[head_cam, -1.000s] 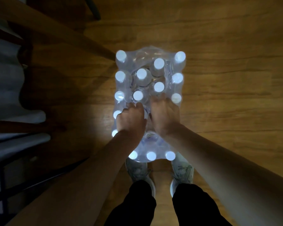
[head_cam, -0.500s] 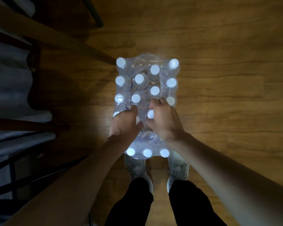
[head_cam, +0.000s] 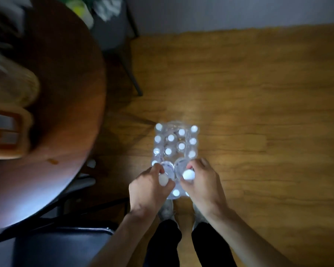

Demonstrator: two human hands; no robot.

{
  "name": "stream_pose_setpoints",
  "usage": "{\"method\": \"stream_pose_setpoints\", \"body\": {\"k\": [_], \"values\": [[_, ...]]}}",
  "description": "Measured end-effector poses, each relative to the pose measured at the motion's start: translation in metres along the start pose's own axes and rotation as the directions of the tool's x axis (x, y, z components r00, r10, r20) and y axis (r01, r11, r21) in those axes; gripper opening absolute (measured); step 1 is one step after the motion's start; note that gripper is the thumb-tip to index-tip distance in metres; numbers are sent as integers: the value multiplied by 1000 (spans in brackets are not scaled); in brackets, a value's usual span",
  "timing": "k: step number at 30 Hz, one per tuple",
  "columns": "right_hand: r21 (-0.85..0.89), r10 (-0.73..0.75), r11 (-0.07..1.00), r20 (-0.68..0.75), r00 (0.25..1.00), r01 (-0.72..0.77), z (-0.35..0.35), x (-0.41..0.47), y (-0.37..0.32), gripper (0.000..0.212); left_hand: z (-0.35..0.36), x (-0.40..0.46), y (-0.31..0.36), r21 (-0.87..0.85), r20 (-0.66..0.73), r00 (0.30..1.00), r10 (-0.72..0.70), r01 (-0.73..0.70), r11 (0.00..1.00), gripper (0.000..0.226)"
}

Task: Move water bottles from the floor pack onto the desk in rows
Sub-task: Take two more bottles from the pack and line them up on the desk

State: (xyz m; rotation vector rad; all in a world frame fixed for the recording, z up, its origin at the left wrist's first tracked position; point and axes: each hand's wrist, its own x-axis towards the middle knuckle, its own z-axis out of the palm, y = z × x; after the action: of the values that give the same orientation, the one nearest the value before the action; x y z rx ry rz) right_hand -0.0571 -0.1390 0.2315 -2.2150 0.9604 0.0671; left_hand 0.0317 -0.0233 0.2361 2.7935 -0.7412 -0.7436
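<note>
A shrink-wrapped pack of water bottles (head_cam: 175,141) with white caps stands on the wooden floor in front of my feet. My left hand (head_cam: 148,187) grips a water bottle (head_cam: 165,173) by its neck, lifted above the pack's near end. My right hand (head_cam: 201,182) holds a second water bottle (head_cam: 182,169) the same way, right beside the first. Both bottles are raised clear of the wrap and tilt away from me. The brown desk (head_cam: 66,105) fills the left of the view, blurred by motion.
On the desk lie a blurred pale object (head_cam: 10,81) and an orange-brown tray-like item (head_cam: 6,132). A dark chair seat (head_cam: 52,245) sits under the desk's near edge. A thin furniture leg (head_cam: 131,74) stands behind the pack. Open wooden floor (head_cam: 258,112) lies to the right.
Both hands have closed on a bottle each and pulled them up out of the pack. My head has risen and turned left, bringing the desk into view.
</note>
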Motion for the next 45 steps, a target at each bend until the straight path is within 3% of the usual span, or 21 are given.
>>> {"method": "stream_pose_setpoints", "body": {"k": [8, 13, 22, 29, 34, 45], "values": [[13, 72, 997, -53, 996, -72, -112, -86, -81, 25, -135, -94, 30, -156, -97, 993, 62, -77, 985, 30], [17, 81, 997, -77, 994, -80, -169, -136, -127, 19, -203, -149, 45, -167, -105, 991, 84, -101, 981, 32], [64, 81, 995, -95, 992, -75, -211, -198, -155, 21, -236, -230, 51, -185, -122, 990, 69, -91, 979, 31], [20, -72, 997, -12, 997, 72, -233, -220, -168, 20, -239, -282, 56, -258, -185, 977, -103, 53, 965, 35], [-12, -247, 969, 42, 968, 248, -246, -229, -180, 23, -242, -321, 57, -363, -268, 922, -279, 172, 916, 30], [-58, -507, 842, 255, 823, 537, -235, -284, -211, 25, -234, -421, 52, -533, -384, 696, -607, 369, 761, 21]]}}
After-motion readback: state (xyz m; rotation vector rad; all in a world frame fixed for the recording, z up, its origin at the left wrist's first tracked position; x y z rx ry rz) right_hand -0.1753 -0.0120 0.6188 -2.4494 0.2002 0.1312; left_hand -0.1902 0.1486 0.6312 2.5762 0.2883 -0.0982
